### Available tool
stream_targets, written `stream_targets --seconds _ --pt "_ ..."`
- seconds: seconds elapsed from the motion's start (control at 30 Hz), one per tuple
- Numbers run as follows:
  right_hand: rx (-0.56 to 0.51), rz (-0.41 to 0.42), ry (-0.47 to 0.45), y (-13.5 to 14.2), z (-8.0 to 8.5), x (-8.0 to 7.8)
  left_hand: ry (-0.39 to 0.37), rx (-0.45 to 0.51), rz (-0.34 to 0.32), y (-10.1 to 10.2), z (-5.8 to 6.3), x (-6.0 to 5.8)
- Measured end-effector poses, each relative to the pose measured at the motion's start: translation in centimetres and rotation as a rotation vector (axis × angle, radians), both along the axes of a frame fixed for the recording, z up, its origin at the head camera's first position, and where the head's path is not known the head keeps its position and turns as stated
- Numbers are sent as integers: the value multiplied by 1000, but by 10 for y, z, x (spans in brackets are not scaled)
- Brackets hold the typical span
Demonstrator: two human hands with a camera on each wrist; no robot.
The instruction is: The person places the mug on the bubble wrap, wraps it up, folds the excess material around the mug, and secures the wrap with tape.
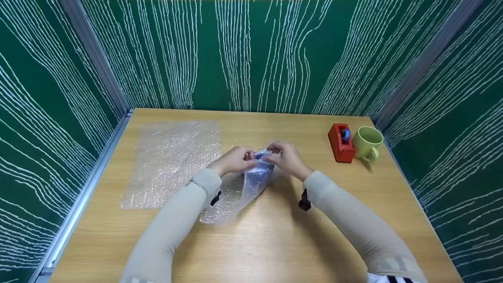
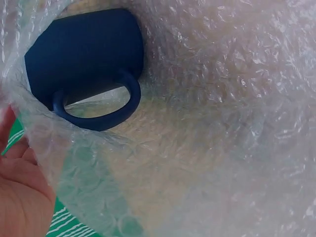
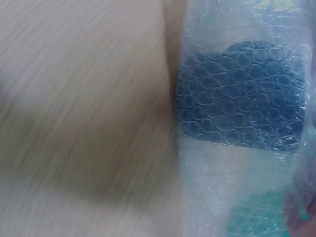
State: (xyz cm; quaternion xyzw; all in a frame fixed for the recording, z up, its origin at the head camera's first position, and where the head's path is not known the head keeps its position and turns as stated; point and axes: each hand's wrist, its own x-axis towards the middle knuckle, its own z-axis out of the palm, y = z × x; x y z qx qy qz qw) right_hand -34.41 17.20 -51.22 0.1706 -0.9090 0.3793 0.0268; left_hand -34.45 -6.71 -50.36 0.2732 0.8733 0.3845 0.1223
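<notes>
A dark blue mug (image 2: 86, 54) lies inside a sheet of bubble wrap (image 1: 226, 208) at the middle of the table. In the left wrist view its handle is plainly seen through the wrap's open side. The right wrist view shows the mug (image 3: 242, 98) behind a layer of bubbles. My left hand (image 1: 235, 159) pinches the wrap's edge at the mug's left. Opposite it, my right hand (image 1: 289, 159) grips the wrap by the mug's far end, fingers curled. Both hands are close together at the mug's top. The wrap's loose tail trails toward the front left.
Another flat sheet of bubble wrap (image 1: 169, 165) lies on the table's left side. At the back right stand a red tape dispenser (image 1: 342, 145) and a yellow-green mug (image 1: 365, 143). Green walls (image 1: 271, 59) with white lines enclose the wooden table (image 1: 251, 255).
</notes>
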Motion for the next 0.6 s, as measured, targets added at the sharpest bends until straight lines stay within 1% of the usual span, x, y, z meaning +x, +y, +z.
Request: stream_targets --seconds 0.1,0.2,0.3,0.4,0.5,0.6 --pt "-31 -10 51 3 4 2 14 22 40 0 -4 -1" --pt "-70 -9 125 5 6 4 13 63 81 0 -7 -1" --pt "-103 14 213 7 6 7 -11 115 125 0 -9 -2" --pt "-106 39 268 8 4 11 -49 169 172 0 -11 -2" --pt "-80 90 310 9 -1 16 -81 210 210 2 -12 -3" --pt "-25 171 354 8 -6 21 -111 239 216 3 -13 -3"
